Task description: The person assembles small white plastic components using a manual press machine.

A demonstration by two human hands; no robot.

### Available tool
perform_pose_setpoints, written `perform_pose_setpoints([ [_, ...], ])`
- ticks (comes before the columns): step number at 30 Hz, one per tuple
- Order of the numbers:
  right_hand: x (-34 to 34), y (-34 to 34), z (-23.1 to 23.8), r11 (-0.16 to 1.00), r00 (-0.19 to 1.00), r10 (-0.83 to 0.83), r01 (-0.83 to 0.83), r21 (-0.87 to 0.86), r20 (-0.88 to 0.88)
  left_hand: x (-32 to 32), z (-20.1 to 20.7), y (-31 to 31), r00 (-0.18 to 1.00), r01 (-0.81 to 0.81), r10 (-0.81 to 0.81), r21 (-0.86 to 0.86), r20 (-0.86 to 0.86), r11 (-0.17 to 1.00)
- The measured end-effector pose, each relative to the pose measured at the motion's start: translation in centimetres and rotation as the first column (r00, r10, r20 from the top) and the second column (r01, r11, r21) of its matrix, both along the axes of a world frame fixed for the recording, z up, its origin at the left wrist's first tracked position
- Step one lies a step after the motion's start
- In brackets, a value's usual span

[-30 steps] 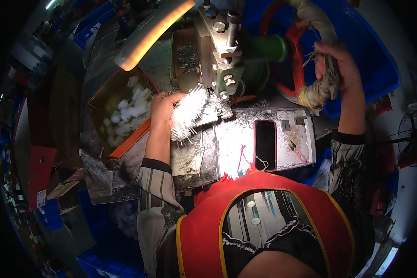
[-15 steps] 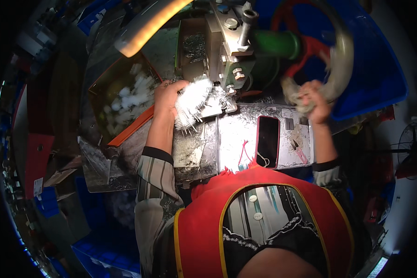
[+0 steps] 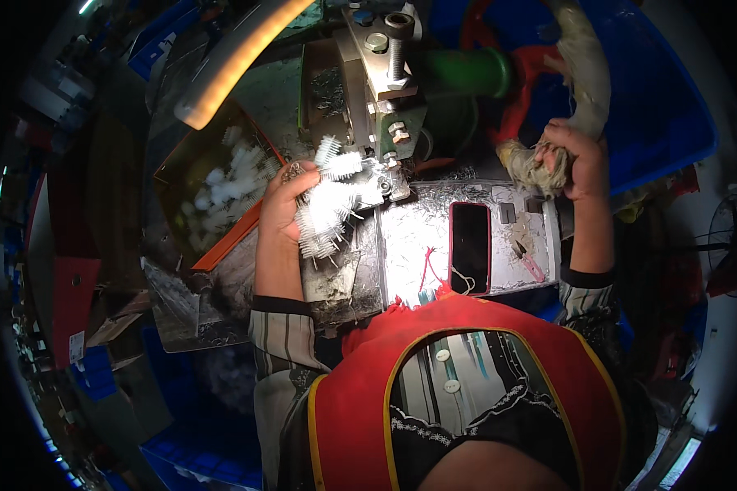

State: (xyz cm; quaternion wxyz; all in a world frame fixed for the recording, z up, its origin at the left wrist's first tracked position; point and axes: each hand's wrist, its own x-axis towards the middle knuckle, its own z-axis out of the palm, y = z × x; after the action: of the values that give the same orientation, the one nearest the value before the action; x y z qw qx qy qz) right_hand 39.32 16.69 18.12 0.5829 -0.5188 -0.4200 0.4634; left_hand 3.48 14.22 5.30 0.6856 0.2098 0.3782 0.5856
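Note:
My left hand (image 3: 288, 196) is closed on a bunch of white bristle brushes (image 3: 327, 214). Their ends reach to the jaw of a metal hand press (image 3: 391, 176), under a bright light. Its wheel has red spokes (image 3: 519, 102) and a rim wrapped in pale, frayed cloth (image 3: 591, 78). My right hand (image 3: 577, 159) grips the wrapped rim at its lower side, fingers curled round it. A green shaft (image 3: 471, 74) joins the wheel to the press.
A box of white brushes (image 3: 213, 192) with an orange edge stands left of my left hand. Below the press, a phone (image 3: 470, 245) and small pliers (image 3: 530, 263) lie among metal scraps. A glowing lamp (image 3: 237, 65) hangs above; a blue bin (image 3: 663, 123) sits behind the wheel.
The wheel has turned, and my right hand has moved a little outward with its rim. In my left hand the brushes have spread, some now pointing upward beside the jaw.

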Motion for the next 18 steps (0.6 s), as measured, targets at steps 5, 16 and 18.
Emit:
perform_pose_setpoints([
  [5,1.5,1.2,2.2,0.989,0.988,0.15,-0.15,-0.018,0.03,0.8,-0.2,-0.1,0.986,-0.134,0.141,0.084,-0.085,0.987],
  [16,1.8,1.7,2.7,0.964,0.963,0.263,-0.26,-0.053,0.054,2.5,3.0,0.2,0.913,-0.259,0.246,0.002,-0.326,0.966],
  [18,2.2,1.9,3.1,0.955,0.954,0.295,-0.291,-0.06,0.061,2.5,2.8,0.3,0.895,-0.262,0.246,0.007,-0.373,0.965],
])
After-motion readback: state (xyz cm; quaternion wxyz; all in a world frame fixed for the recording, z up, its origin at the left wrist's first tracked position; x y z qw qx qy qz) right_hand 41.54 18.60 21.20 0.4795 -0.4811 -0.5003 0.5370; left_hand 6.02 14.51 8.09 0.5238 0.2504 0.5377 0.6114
